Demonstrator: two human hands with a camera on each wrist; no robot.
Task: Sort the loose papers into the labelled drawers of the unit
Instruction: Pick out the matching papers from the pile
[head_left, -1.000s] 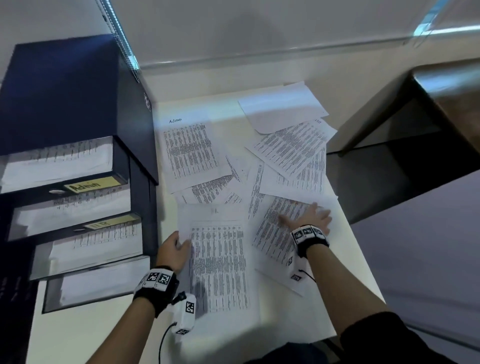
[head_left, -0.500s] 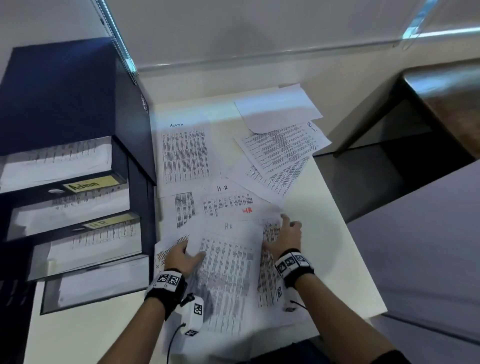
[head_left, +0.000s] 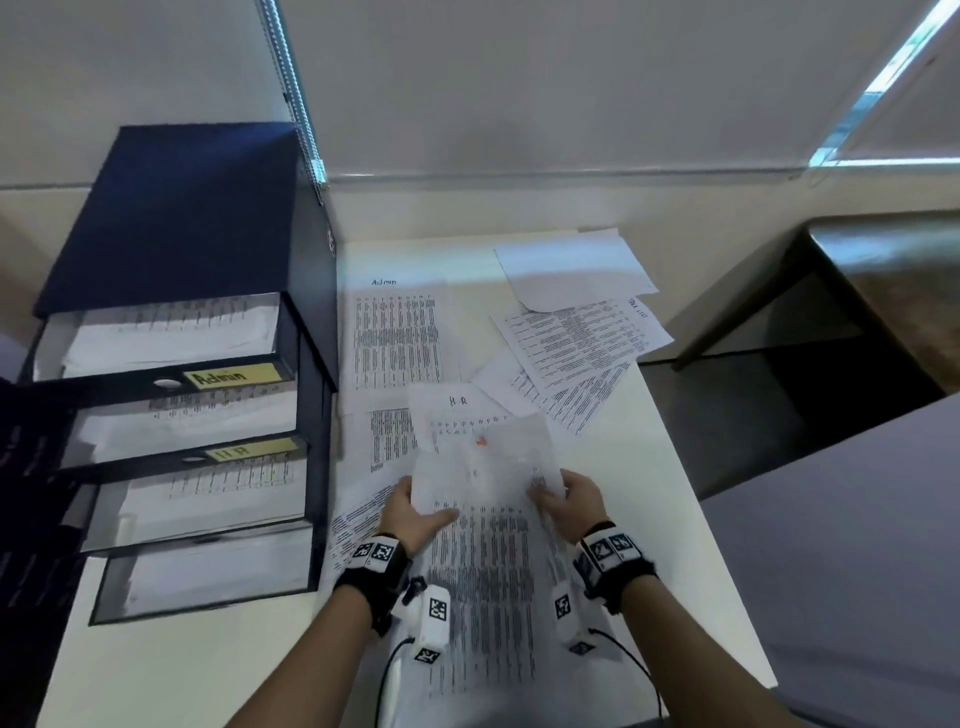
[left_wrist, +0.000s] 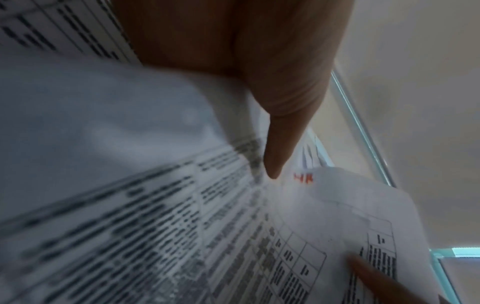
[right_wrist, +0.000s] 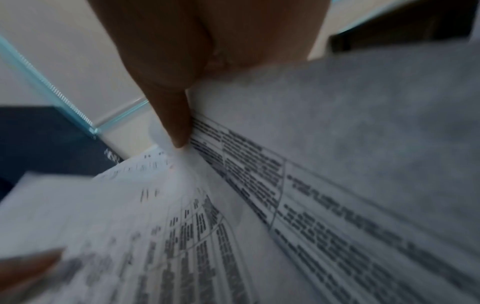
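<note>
Desk (head_left: 649, 467) papers (head_left: 483, 467) — gathered now, lifted by both hands

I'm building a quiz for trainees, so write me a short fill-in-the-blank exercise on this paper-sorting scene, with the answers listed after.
1. Both the left hand and the right hand grip the same printed ____.
2. The top yellow label on the drawer unit reads ____.
3. The sheet lying right beside the unit has ____ handwritten at its top.
4. The sheet just beyond the lifted one has ____ handwritten at its top.

Missing words: sheet; Admin; Admin; HR
</note>
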